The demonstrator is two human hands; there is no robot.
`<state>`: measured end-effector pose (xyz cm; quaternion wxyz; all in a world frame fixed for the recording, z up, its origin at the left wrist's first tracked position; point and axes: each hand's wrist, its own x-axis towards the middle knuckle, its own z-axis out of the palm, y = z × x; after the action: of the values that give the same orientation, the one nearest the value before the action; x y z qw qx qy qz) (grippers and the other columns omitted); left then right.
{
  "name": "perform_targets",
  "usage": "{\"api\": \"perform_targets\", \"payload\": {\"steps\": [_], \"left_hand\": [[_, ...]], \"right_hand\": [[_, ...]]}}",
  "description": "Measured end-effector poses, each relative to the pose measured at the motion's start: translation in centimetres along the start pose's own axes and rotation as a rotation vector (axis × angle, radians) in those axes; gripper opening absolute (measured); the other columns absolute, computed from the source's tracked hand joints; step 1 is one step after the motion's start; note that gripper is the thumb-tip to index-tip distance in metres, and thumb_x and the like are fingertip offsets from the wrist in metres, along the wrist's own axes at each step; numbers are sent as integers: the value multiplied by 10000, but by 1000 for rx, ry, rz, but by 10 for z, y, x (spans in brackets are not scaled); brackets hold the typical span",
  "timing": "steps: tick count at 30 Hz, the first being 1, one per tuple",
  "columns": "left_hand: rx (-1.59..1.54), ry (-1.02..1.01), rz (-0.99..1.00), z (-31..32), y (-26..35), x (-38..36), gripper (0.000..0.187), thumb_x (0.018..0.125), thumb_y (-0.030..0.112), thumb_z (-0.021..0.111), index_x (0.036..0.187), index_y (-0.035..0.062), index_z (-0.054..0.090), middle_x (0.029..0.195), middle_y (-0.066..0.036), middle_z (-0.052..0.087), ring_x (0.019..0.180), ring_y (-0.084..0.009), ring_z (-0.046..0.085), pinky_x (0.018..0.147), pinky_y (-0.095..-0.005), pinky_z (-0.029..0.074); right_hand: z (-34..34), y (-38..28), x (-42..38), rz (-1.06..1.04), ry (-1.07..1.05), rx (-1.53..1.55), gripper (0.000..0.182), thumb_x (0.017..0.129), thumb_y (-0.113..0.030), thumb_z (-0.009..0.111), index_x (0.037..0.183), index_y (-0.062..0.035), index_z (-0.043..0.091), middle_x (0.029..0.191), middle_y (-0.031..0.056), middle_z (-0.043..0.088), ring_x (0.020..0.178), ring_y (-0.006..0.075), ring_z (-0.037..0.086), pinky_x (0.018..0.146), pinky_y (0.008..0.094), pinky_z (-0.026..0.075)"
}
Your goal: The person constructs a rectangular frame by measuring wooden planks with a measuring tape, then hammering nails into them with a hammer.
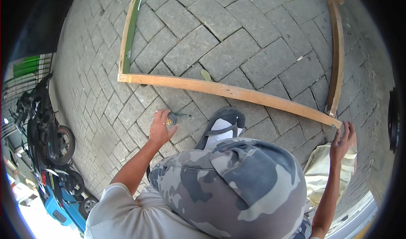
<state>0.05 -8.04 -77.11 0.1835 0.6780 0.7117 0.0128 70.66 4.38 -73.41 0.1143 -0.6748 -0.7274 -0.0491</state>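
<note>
A wooden frame (pixel 230 91) lies on the grey paving, its left side painted green on the inner face. Below its near left part, my left hand (pixel 159 131) is low over the ground, fingers and thumb apart. Between thumb and fingers is a small round black and yellow object (pixel 171 119), which looks like a tape measure; whether it is gripped is hard to see. A thin dark tool (pixel 182 115) lies just right of it. My right hand (pixel 343 140) is at the frame's near right corner, fingers stretched out and fingertips against the wood's end.
A pale cloth bag (pixel 323 165) lies under my right forearm. A foot in a dark sandal (pixel 224 127) stands near the frame's front bar. A camouflage cap (pixel 237 179) covers the lower middle. Motorcycles (pixel 48 129) and a blue vehicle (pixel 63 209) are at the left.
</note>
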Motion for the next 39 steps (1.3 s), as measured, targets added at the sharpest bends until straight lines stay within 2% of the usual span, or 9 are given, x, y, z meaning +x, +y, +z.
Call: {"api": "perform_targets", "payload": {"steps": [5, 9, 10, 13, 20, 25, 29, 35, 39], "left_hand": [[-192, 55, 64, -31, 33, 17, 700, 747, 204, 825, 1345, 27, 507, 1365, -222, 481, 1277, -434, 498, 1045, -478, 477], [-622, 131, 166, -59, 128, 64, 798, 718, 90, 853, 1406, 56, 450, 1436, -183, 407, 1264, -344, 524, 1011, -477, 529], [-784, 130, 194, -58, 154, 81, 842, 708, 63, 864, 1428, 66, 427, 1462, -172, 378, 1261, -318, 528, 1002, -476, 542], [-1228, 36, 308, -46, 227, 128, 969, 699, 31, 888, 1491, 88, 332, 1515, -137, 284, 1254, -267, 527, 1002, -465, 566], [-1249, 54, 806, -22, 324, 178, 991, 756, -64, 834, 1528, 81, 230, 1408, -146, 417, 1275, -255, 511, 1109, -454, 487], [-1496, -365, 555, -29, 328, 168, 638, 901, 36, 745, 1440, 22, 405, 1345, -156, 498, 1323, -251, 517, 1135, -431, 462], [-1438, -369, 418, -29, 332, 173, 484, 931, 34, 720, 1363, -6, 504, 1280, -139, 571, 1244, -217, 572, 1066, -387, 498], [-1679, -456, 212, -9, 324, 175, 329, 933, 3, 708, 1230, -32, 570, 1163, -111, 631, 1124, -174, 626, 945, -313, 544], [-1929, -644, 52, -6, 319, 180, 392, 960, 50, 676, 1316, 19, 515, 1230, -92, 578, 1161, -194, 607, 962, -372, 562]], "right_hand": [[-21, -74, 5, -87, -27, 210, 344, 1020, -151, 577, 1339, -25, 582, 1347, 216, 549, 1266, 365, 541, 1082, 450, 421], [-49, -156, 32, -56, -314, 758, 212, 942, -22, 643, 1151, -5, 672, 1096, 152, 688, 951, 248, 686, 867, 353, 548], [-56, -180, 38, 29, -475, 871, 247, 967, -47, 617, 1208, -5, 655, 1066, 127, 694, 969, 229, 681, 885, 336, 535], [-58, -221, 58, -68, -618, 1190, 653, 965, -246, 721, 1520, -80, 419, 1453, 154, 512, 1232, 266, 604, 1003, 436, 553], [-38, -227, 78, 243, -490, 1677, 630, 1014, -221, 648, 1537, -88, 322, 1400, 140, 463, 1288, 225, 526, 1018, 390, 510], [-32, -193, 76, 31, -267, 1244, 649, 962, -191, 688, 1506, -51, 363, 1365, 179, 484, 1270, 279, 520, 1047, 385, 455], [-25, -190, 77, -170, -242, 987, 733, 898, -192, 749, 1502, -31, 367, 1387, 206, 465, 1275, 374, 521, 1068, 437, 445], [-16, -197, 80, -251, -148, 986, 904, 788, -155, 836, 1536, -50, 339, 1477, 207, 409, 1357, 397, 477, 1109, 456, 440], [-4, -201, 71, 30, -178, 1324, 938, 763, -37, 807, 1560, -73, 312, 1534, 206, 373, 1402, 405, 447, 1149, 434, 425]]}}
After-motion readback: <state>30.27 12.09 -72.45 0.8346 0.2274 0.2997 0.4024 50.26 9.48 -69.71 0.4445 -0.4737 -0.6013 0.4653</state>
